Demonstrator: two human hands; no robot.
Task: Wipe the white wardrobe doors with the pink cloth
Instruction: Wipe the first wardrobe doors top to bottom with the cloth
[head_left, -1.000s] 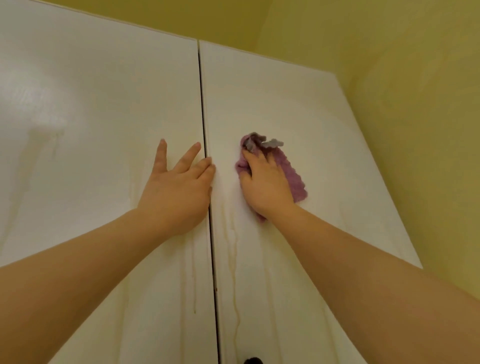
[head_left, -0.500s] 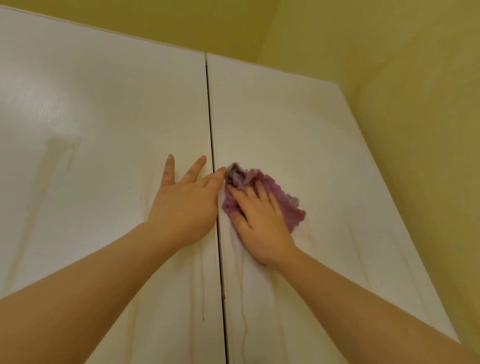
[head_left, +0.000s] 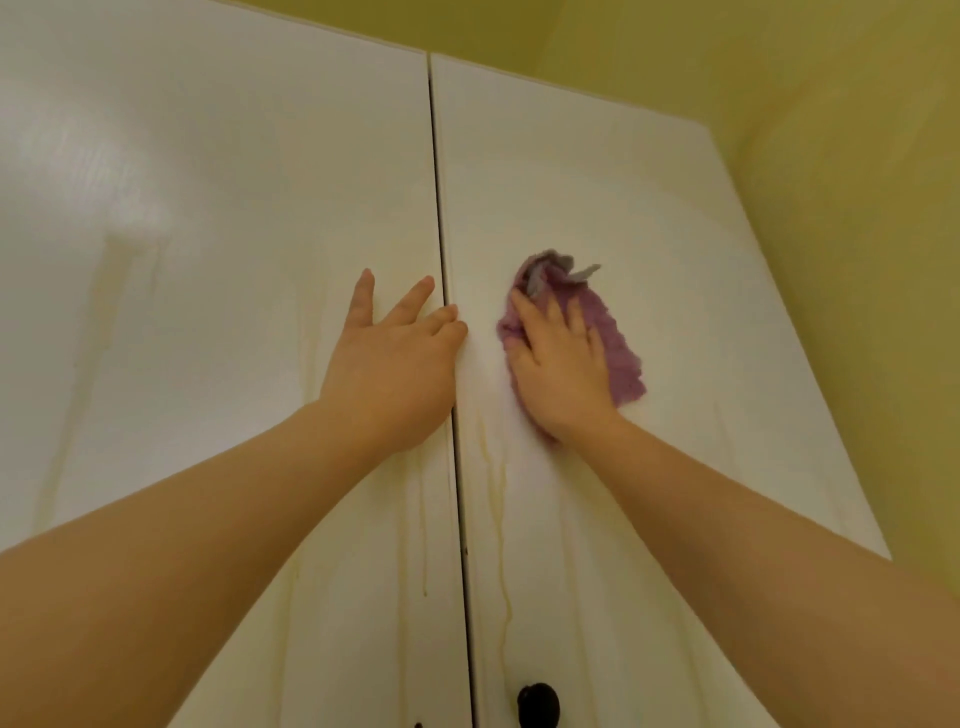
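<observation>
R grip (head_left: 558, 364) flat, fingers straight, pressing pink cloth (head_left: 618, 356) to R door (head_left: 623, 182); L grip (head_left: 389, 358) flat, empty, on L door (head_left: 234, 208).

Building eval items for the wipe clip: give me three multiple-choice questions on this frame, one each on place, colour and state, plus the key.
1. Where is the pink cloth?
A. on the floor
B. against the right door, under the right hand
C. on a shelf

2. What colour is the wall right of the doors?
A. blue
B. grey
C. yellow

3. How is the left hand?
A. flat, fingers straight, against the left door
B. clenched in a fist
C. gripping the cloth

Key:
1 B, the right hand presses the cloth to the right door, near the gap between the doors.
2 C, the wall beside the right door is yellow.
3 A, its fingers lie spread on the left door and hold nothing.
</observation>
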